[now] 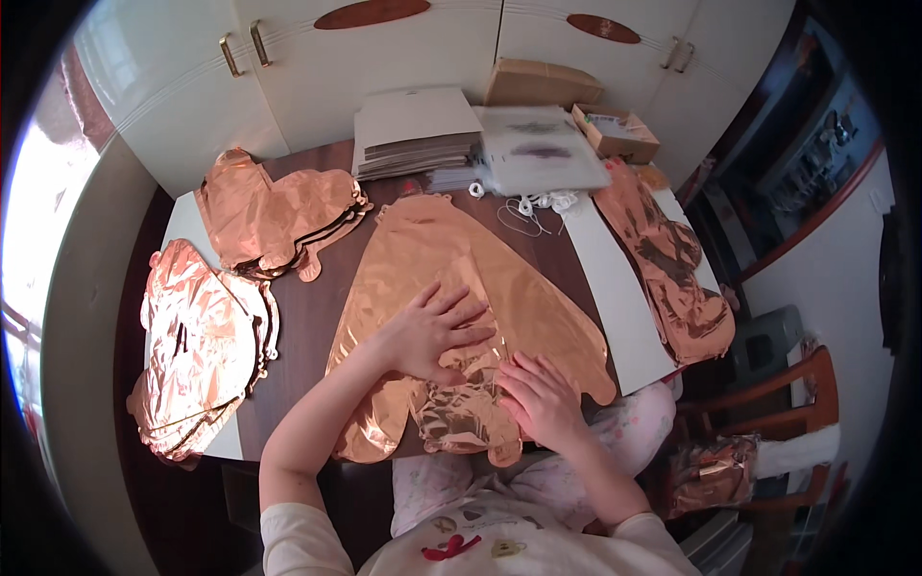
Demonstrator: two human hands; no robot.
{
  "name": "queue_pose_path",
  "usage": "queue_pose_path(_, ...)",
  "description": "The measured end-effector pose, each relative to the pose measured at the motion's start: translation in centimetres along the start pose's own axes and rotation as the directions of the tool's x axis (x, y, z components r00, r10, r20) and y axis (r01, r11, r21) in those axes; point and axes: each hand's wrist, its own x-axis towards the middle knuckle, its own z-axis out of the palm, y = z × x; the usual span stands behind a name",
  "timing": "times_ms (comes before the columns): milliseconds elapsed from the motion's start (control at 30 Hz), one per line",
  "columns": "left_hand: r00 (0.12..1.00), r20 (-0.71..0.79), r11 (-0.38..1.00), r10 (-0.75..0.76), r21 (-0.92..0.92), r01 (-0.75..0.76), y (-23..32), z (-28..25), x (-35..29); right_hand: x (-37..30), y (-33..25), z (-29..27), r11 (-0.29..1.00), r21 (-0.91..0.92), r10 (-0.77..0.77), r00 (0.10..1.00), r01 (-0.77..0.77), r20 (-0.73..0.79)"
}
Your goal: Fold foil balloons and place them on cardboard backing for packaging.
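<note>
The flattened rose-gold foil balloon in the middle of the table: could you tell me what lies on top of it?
Both hands press flat on the foil balloon: the left hand mid-sheet, the right hand nearer its lower edge. The foil beneath the palms is covered.

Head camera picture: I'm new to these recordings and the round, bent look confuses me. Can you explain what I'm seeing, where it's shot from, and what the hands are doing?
It is one picture from a wide fisheye camera worn on a person's head, looking down; that lens bends straight edges near the rim. No machine here, only two bare hands. The left hand lies flat, fingers spread, on a large flat rose-gold foil balloon on the dark table. The right hand presses the same balloon near its crumpled lower end. Neither hand grips anything. More foil balloons lie in stacks at the left and far left, and some at the right. At the back are a pile of card sheets, a clear bag and a small box.
</note>
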Motion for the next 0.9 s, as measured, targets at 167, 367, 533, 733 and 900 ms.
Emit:
queue_pose_path(167,1.000,0.003,1.000,0.005,-0.026,-0.005,0.1,0.1,0.4,-0.3,2.3,-0.4,1.000,-0.002,-0.004,0.988,0.004,0.154)
queue_pose_path(367,1.000,0.023,1.000,0.009,-0.021,-0.009,-0.1,0.2,0.4,1.7,2.8,-1.8,0.997,-0.071,0.001,0.924,0.028,0.382)
queue_pose_path(533,0.999,0.033,1.000,0.006,0.001,-0.006,0.0,0.2,0.3,0.1,3.8,-1.0,0.969,0.106,0.201,0.963,-0.222,0.178)
queue_pose_path(733,1.000,0.028,1.000,0.012,0.009,-0.012,0.0,0.1,0.4,-3.0,2.8,-2.4,0.918,-0.129,0.362,0.925,-0.375,-0.114)
queue_pose_path(900,1.000,0.027,1.000,0.013,0.016,-0.014,-0.1,0.2,0.4,-3.9,2.0,-2.7,0.883,0.097,0.460,0.888,-0.459,0.010)
